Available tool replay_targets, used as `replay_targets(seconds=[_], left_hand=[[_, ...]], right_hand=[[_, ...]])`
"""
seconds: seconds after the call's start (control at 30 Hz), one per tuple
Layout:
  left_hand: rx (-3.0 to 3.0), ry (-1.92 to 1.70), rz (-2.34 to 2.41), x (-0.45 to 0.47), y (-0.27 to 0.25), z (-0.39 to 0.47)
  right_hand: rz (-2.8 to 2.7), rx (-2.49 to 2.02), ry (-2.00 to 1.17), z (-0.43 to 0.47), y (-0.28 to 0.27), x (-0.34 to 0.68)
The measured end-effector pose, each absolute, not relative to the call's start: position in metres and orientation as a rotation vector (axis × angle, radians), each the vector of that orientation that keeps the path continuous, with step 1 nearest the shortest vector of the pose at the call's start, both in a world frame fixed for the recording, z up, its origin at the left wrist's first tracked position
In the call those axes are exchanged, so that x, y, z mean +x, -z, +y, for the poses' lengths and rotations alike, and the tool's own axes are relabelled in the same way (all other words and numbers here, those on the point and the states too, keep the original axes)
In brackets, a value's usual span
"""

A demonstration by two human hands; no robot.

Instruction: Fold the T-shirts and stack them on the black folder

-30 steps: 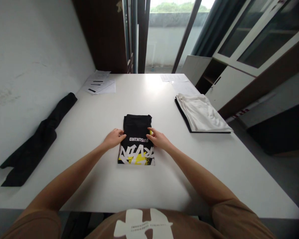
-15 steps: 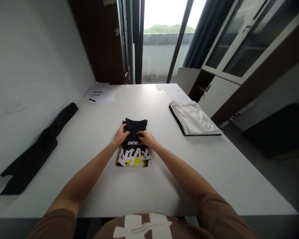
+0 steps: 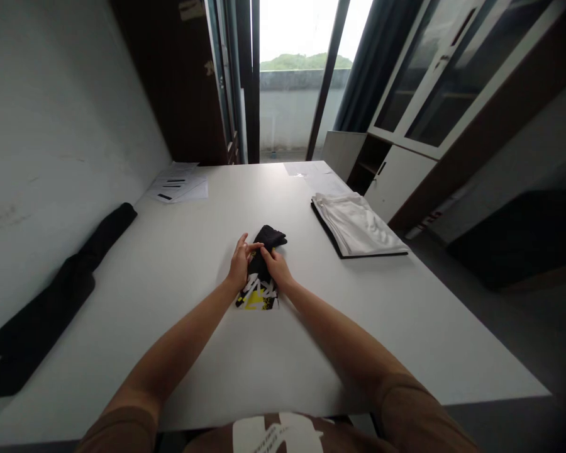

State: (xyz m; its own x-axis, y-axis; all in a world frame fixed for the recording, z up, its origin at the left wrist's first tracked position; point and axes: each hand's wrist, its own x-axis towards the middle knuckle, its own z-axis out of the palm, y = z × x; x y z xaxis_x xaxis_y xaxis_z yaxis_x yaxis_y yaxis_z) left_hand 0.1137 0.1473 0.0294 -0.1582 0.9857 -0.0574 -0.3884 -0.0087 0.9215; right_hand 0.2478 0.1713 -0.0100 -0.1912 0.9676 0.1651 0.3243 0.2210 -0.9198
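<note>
A black T-shirt (image 3: 260, 269) with white lettering and a yellow print lies folded into a narrow bundle on the white table, its far end bunched and slanting right. At its left edge my left hand (image 3: 239, 264) grips the cloth, with one finger raised and the thumb side reaching across the fabric. From the other side, my right hand (image 3: 277, 267) is closed on the upper right part of the shirt, its thumb on top. The two hands nearly meet over the cloth. Fingertips under the fabric are hidden.
On the right of the table (image 3: 358, 352) lies a folded white cloth (image 3: 358, 223) atop something black. A long black garment (image 3: 51, 308) stretches along the left wall. Paper sheets (image 3: 179, 185) rest at the far left, with more papers (image 3: 323, 176) at the far right.
The shirt has become narrower, with its upper part folded in and turned to the right. My hands have come closer together over it. The camera view has shifted slightly.
</note>
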Motion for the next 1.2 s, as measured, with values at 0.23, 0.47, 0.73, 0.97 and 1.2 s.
replay_targets(seconds=[0.23, 0.47, 0.73, 0.97, 1.2], left_hand=[[0.529, -1.587, 1.136, 0.135, -0.046, 0.131], [0.925, -1.587, 1.209, 0.129, -0.043, 0.12], [1.205, -1.545, 1.518, 0.044, 0.021, 0.143], [1.449, -1.413, 1.618, 0.052, 0.024, 0.147], [1.478, -1.425, 1.651, 0.051, 0.027, 0.143]], right_hand=[[-1.404, -1.157, -1.115, 0.161, 0.011, 0.238], [-1.298, -1.033, -1.058, 0.169, -0.006, 0.254], [-1.365, -1.096, -0.494, 0.211, -0.075, 0.369], [-1.862, -1.65, 0.271, 0.262, -0.14, 0.506], [-2.166, -2.148, 0.134, 0.343, -0.111, 0.549]])
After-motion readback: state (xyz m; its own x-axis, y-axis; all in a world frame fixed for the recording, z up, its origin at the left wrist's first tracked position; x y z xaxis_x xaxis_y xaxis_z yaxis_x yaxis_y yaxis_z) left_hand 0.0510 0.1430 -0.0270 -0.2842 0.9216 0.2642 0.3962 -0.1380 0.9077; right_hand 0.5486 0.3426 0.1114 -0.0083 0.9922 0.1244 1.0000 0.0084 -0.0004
